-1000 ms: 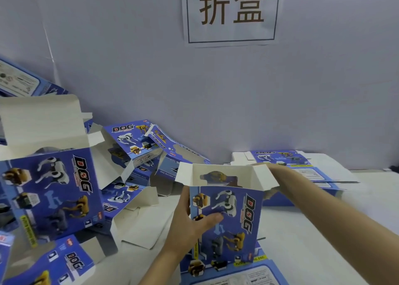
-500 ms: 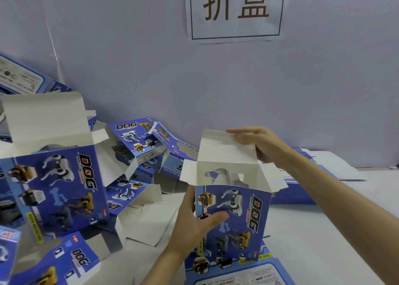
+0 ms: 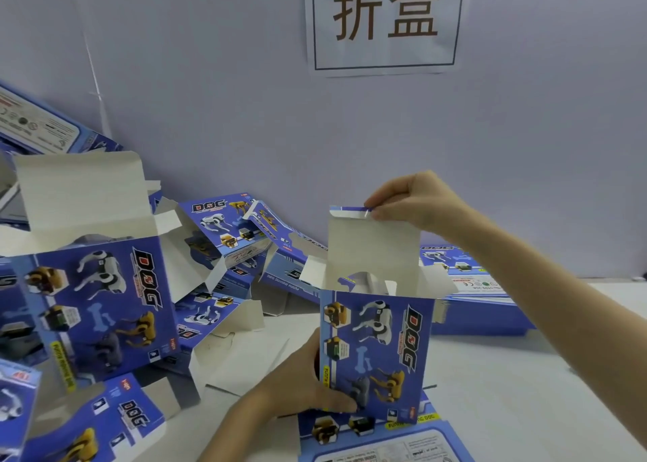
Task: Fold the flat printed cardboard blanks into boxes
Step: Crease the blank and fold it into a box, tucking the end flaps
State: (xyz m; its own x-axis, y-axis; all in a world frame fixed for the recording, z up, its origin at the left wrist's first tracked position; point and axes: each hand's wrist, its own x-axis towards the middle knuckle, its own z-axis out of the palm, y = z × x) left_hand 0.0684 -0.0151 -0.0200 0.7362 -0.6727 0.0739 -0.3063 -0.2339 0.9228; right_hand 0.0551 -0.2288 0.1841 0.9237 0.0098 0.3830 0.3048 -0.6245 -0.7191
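The left hand (image 3: 304,388) is gripping the upright box (image 3: 376,353) low on its left side; right-hand fingers (image 3: 380,213) are pinching its raised lid flap (image 3: 371,241).

Blue printed box (image 3: 376,353) — white inside; white wall sign (image 3: 385,20), brown characters

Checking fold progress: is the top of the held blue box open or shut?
Open. The blue printed cardboard box has its white lid flap standing upright, tip pinched by the right hand.
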